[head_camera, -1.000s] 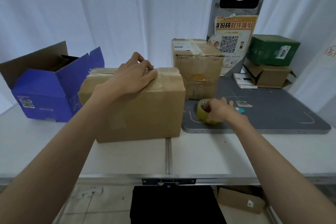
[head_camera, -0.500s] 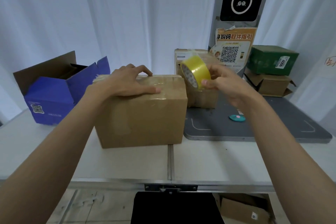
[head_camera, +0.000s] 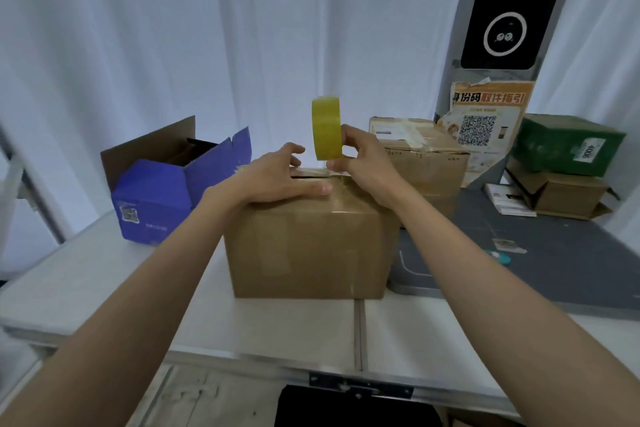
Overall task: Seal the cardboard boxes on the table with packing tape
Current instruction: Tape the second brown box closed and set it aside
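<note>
A brown cardboard box [head_camera: 311, 250] stands in the middle of the white table [head_camera: 270, 329], its top flaps closed with a seam showing. My left hand [head_camera: 277, 177] rests flat on the box top, fingers spread. My right hand [head_camera: 360, 159] pinches a yellow roll of packing tape [head_camera: 326, 128], held upright on edge just above the far part of the box top, close to my left fingertips.
An open blue box [head_camera: 156, 204] sits at the left. Behind the brown box stands a taped cardboard box [head_camera: 429, 163] on a dark grey mat [head_camera: 554, 270]. A green box [head_camera: 568, 144] lies stacked on a brown one at the right, beside a QR poster [head_camera: 485, 121].
My right hand picked the tape roll up from the grey mat and carried it left, over the brown box top. My left hand stayed on the box.
</note>
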Available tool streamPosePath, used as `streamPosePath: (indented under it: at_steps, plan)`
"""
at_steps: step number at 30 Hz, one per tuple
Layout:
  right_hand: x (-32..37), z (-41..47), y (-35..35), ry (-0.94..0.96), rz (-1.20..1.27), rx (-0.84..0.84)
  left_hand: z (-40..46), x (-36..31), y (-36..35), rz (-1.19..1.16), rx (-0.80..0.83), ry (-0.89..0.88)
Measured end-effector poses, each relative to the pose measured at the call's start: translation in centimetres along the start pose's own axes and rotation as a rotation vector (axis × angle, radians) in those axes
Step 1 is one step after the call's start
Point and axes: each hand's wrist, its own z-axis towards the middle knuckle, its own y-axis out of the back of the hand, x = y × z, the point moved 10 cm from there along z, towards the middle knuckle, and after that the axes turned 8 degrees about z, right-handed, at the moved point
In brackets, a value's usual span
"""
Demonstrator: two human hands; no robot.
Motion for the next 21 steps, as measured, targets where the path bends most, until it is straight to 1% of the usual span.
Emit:
streamPosePath:
  at_steps: [3, 6, 9, 12, 15, 17, 19, 21]
  plan:
    - [-1.4, 0.2, -0.5, -0.022, -0.050, 0.022, -0.2, 1.1, 0.9, -0.252, -0.079, -0.033]
    - [-1.4, 0.2, -0.9, -0.006, -0.003, 0.058, 0.4, 2.0, 2.1, -0.491, -0.195, -0.057]
    - [-1.3, 0.1, -1.2, 0.011, 0.018, 0.079, 1.2, 2.0, 3.6, -0.638, -0.287, -0.049]
    - [-1.6, 0.3, -1.3, 0.022, 0.004, 0.103, 1.5, 1.1, 5.2, -0.660, -0.321, -0.079]
    - [-1.5, 0.4, -1.8, 0.047, -0.027, 0.138, 1.0, -0.1, 6.6, -0.561, -0.332, -0.170]
    - [-1.5, 0.4, -2.0, 0.066, -0.057, 0.138, 0.8, -0.5, 7.3, -0.476, -0.359, -0.199]
    - [-1.4, 0.4, -1.9, 0.084, -0.063, 0.130, 0.6, -0.7, 8.0, -0.452, -0.388, -0.203]
    - [-1.1, 0.3, -2.0, 0.097, -0.061, 0.136, 0.6, -0.7, 8.3, -0.457, -0.383, -0.210]
